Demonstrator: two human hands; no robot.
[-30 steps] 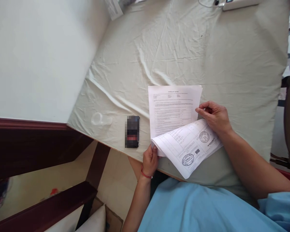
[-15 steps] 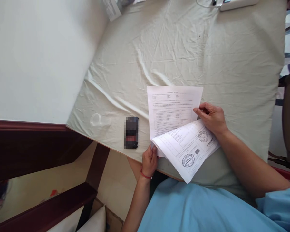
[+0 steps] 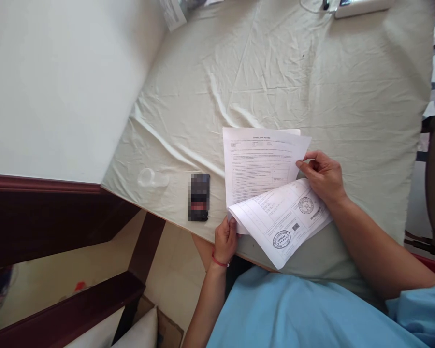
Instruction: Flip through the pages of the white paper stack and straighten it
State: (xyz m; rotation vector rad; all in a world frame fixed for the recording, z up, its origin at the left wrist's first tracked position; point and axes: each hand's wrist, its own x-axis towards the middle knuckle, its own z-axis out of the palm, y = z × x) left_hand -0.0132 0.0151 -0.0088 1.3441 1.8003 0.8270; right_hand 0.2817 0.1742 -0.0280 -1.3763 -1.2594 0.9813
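My left hand (image 3: pixel 225 240) is closed on the lower left corner of a stack of printed paper sheets (image 3: pixel 252 166). Its thumb lies on top, and a red string bracelet circles the wrist. My right hand (image 3: pixel 322 175) pinches the right edge of the upper printed sheet between thumb and fingers, lifting that edge a little off the sheet under it. A folded-over page (image 3: pixel 271 222) with round ink stamps curls across the lower half of the stack, its corner hanging past the table edge toward my blue shirt.
Left of the papers lies a dark phone-like object (image 3: pixel 199 197), blurred out. Beyond it sits a small clear plastic container (image 3: pixel 147 177) on the pale green tablecloth (image 3: pixel 188 106). A white device (image 3: pixel 362 7) with a cable stands at the far edge. A white wall (image 3: pixel 58 87) bounds the left side.
The upper sheet's right edge has been drawn up and to the right by my right hand, uncovering a corner of the sheet below. My left hand keeps its hold.
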